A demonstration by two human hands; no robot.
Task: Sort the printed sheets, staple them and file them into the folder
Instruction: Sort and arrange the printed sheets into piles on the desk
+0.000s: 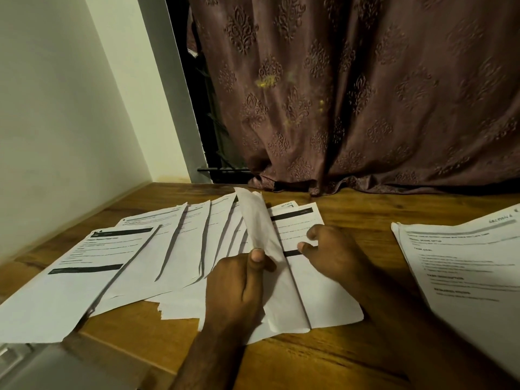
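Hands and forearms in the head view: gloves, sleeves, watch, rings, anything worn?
Nothing worn that shows. The left hand and right hand are bare, no gloves, no rings visible. Both forearms are bare down to the bottom edge of the picture: no sleeves, watch or bands in view. The light is dim, so small items could be missed.

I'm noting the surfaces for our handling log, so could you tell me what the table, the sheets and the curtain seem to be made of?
Table: looks like wood or wood-look laminate, brown with visible grain and a slight sheen.
Sheets: thin matte white paper with black print; the one the left hand lifts curls limply.
Curtain: woven brownish fabric hanging in soft folds, with a raised damask-like motif.
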